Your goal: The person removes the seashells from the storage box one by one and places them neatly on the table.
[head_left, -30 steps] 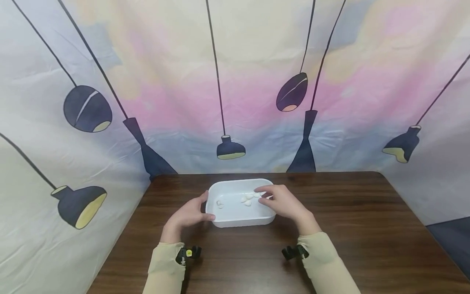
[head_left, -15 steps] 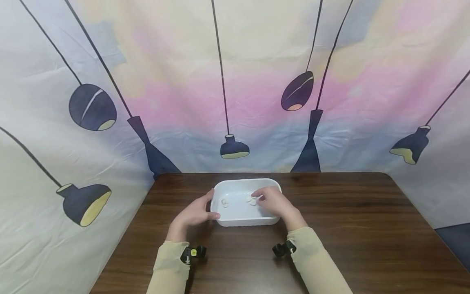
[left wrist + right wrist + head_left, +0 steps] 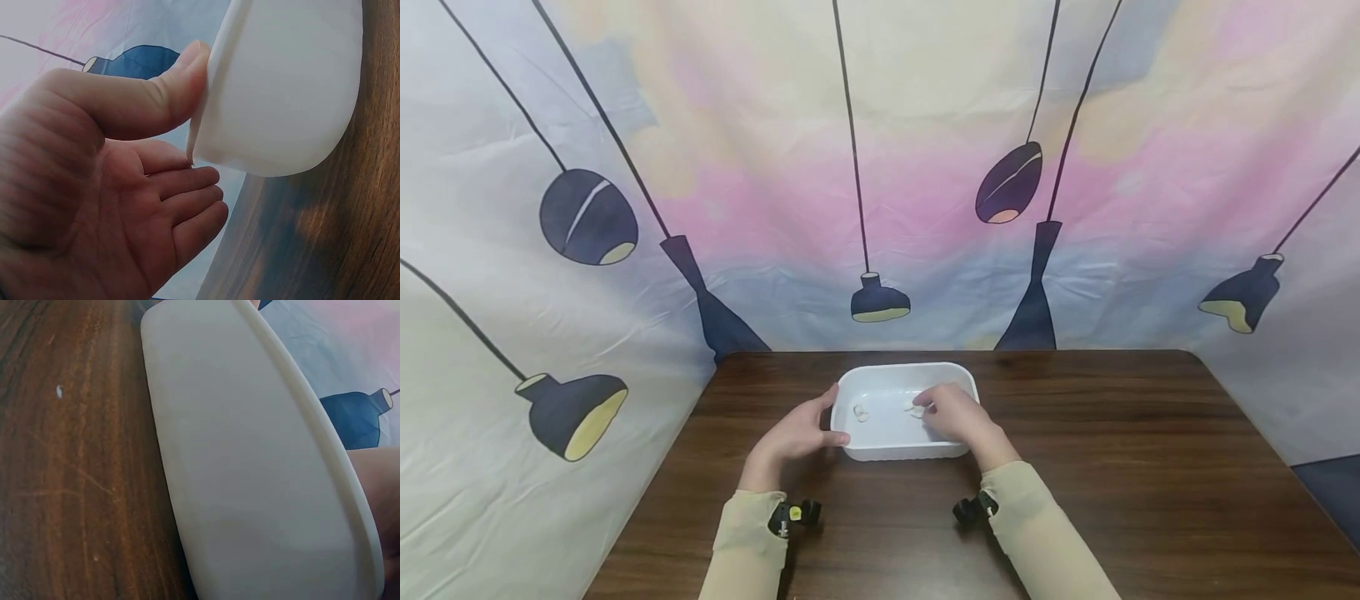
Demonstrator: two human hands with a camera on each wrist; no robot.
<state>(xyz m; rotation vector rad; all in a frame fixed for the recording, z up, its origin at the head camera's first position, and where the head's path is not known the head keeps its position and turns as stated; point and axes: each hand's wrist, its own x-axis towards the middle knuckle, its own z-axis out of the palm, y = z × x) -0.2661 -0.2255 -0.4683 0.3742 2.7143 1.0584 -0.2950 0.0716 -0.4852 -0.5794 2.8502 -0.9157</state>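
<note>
A white rectangular dish (image 3: 880, 452) stands on the brown table. My left hand (image 3: 793, 433) holds its left end, thumb at the front corner and fingers at the side. In the left wrist view, the left hand's thumb (image 3: 187, 75) presses on the dish's rim. Inside, my right hand (image 3: 958, 417) bends its fingers down over some small white pieces (image 3: 915, 411). Its fingertips are partly hidden, so a pinch cannot be made out. A few more small white pieces (image 3: 861, 413) lie at the left of the dish. The dish's outer wall (image 3: 244, 462) hides most of that hand in the right wrist view.
The wood-grained table (image 3: 1112, 483) extends around the dish. Behind it hangs a cloth backdrop (image 3: 760, 192) printed with lamps. A black wrist camera (image 3: 976, 509) sits by the right sleeve, and another black wrist camera (image 3: 796, 514) by the left.
My right hand has lowered into the dish, and its thumb and fingers have drawn closer together over the pieces. My left hand keeps its hold; the head view has shifted slightly.
</note>
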